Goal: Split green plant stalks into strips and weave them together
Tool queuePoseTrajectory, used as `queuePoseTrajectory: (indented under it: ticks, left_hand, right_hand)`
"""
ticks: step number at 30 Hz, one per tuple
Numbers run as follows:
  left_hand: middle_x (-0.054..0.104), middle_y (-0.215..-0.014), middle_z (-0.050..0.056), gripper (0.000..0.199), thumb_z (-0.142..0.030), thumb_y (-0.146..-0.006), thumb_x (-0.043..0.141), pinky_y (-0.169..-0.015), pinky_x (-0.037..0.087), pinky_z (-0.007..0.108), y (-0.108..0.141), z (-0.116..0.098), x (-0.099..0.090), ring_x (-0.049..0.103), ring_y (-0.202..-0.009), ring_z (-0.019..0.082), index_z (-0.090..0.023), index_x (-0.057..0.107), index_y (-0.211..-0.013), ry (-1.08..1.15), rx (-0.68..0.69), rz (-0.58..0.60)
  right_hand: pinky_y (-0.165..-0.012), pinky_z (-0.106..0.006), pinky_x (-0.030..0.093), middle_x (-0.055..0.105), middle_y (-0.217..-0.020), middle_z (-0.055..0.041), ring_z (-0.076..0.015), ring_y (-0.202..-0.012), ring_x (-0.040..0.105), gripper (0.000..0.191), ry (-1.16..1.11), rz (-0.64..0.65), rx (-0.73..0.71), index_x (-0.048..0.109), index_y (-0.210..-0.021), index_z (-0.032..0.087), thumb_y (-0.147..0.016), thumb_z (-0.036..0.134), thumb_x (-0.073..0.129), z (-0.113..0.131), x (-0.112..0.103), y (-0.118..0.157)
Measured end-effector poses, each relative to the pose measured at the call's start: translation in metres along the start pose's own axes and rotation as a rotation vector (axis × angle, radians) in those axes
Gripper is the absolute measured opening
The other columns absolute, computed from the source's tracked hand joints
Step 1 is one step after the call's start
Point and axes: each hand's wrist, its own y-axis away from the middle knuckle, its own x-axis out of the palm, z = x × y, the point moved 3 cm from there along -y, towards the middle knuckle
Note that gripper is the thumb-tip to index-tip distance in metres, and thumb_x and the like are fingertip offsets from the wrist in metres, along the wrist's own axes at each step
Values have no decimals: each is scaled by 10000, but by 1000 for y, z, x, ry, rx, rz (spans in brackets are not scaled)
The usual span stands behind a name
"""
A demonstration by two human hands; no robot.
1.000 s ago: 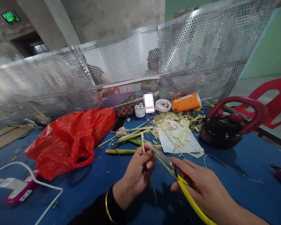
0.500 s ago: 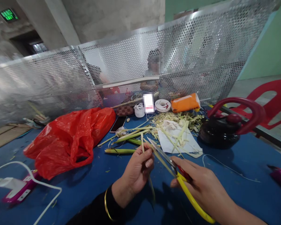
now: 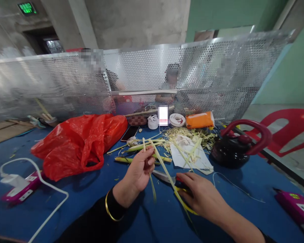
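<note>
Pinched between the fingers of my left hand [image 3: 139,168] is a thin pale green strip [image 3: 152,185], its tip above the fingers and its tail hanging below. My right hand [image 3: 201,195] is closed round yellow-handled scissors [image 3: 164,176], whose blades point left toward my left hand. A longer pale strip [image 3: 164,165] slants down from beside my left fingertips, passing in front of the blades to my right hand. Behind the hands lie green stalks [image 3: 124,160] and a white sheet [image 3: 178,158] with pale peelings on it.
A red plastic bag [image 3: 73,145] and a purple power strip [image 3: 27,192] with a white cable are left. On the right stands a black kettle [image 3: 230,152]; a purple device [image 3: 296,206] lies nearer. A phone [image 3: 130,133], tape roll [image 3: 176,120] and orange packet [image 3: 199,120] sit before a perforated screen [image 3: 147,71].
The scissors have moved down and left and their blades now point left instead of up-left. My left hand has shifted slightly left and up. The camera view has tilted.
</note>
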Motion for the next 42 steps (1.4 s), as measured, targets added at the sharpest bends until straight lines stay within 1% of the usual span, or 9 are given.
queuePoseTrajectory:
  ticks: [2, 5, 9, 16, 21, 26, 32, 36, 42]
  left_hand:
    - [446, -648, -79, 230, -147, -684, 730, -313, 174, 108, -1, -3, 1, 364, -392, -19, -128, 549, -824, -12, 34, -7]
    - [431, -619, -88, 219, -148, -688, 721, -304, 158, 107, -4, -8, 4, 357, -378, -14, -134, 547, -820, -24, 88, -22]
    - [403, -562, -100, 210, -151, -694, 729, -304, 140, 108, -10, -13, 12, 336, -362, -7, -144, 545, -795, -11, 139, -16]
    - [496, -645, -58, 268, -311, -729, 749, -305, 161, 124, -21, -17, 24, 340, -370, -12, -124, 558, -740, 51, 93, 21]
    - [463, -582, -57, 131, -199, -842, 637, -332, 219, 128, -34, -3, 24, 354, -371, 7, -110, 595, -755, 96, -104, 14]
    - [583, -693, 22, 269, -176, -953, 442, -486, 427, 169, -39, 9, 22, 548, -533, 68, -123, 565, -720, 146, -156, -62]
    - [596, -696, 38, 287, -187, -956, 435, -538, 454, 201, -37, 13, 24, 559, -566, 95, -140, 544, -694, 196, -143, -127]
    - [607, -700, 51, 288, -195, -955, 435, -592, 490, 223, -36, 18, 23, 582, -586, 106, -135, 555, -700, 218, -145, -93]
    - [676, -809, 65, 153, -87, -907, 500, -753, 523, 234, -39, 13, 20, 659, -735, 123, -126, 587, -786, 93, 37, 16]
  right_hand:
    - [-769, -411, 505, 684, -977, -130, -276, -891, 644, 274, -171, -50, -7, 693, -1026, 182, -877, 283, 486, 8, -10, -1]
    - [-764, -377, 505, 707, -896, -127, -246, -850, 655, 389, -646, -111, 170, 720, -911, 171, -922, 442, 440, 12, -25, -6]
    - [-680, -294, 509, 729, -770, -86, -186, -710, 658, 378, -1125, 3, 373, 722, -886, 162, -773, 519, 671, 26, -31, -18]
    - [-545, -231, 427, 634, -571, 5, -121, -538, 558, 300, -1055, -168, 336, 667, -684, 161, -679, 446, 762, 39, -36, -50]
    - [-507, -237, 383, 598, -533, 9, -119, -500, 508, 319, -978, -75, 331, 632, -643, 162, -716, 462, 710, 29, -15, -61]
    - [-510, -238, 363, 545, -567, 27, -118, -522, 467, 323, -930, -38, 351, 625, -696, 167, -737, 481, 687, 14, 2, -61]
    - [-734, -280, 471, 632, -805, -11, -168, -774, 592, 288, -1134, 135, 367, 614, -871, 202, -790, 477, 645, 24, 10, -60]
    - [-596, -257, 444, 541, -623, 23, -139, -599, 533, 312, -1063, 93, 362, 592, -729, 189, -794, 491, 634, 25, 10, -57]
    - [-426, -225, 325, 481, -538, 52, -94, -414, 411, 341, -881, -21, 378, 581, -769, 193, -831, 527, 560, 10, -11, -59]
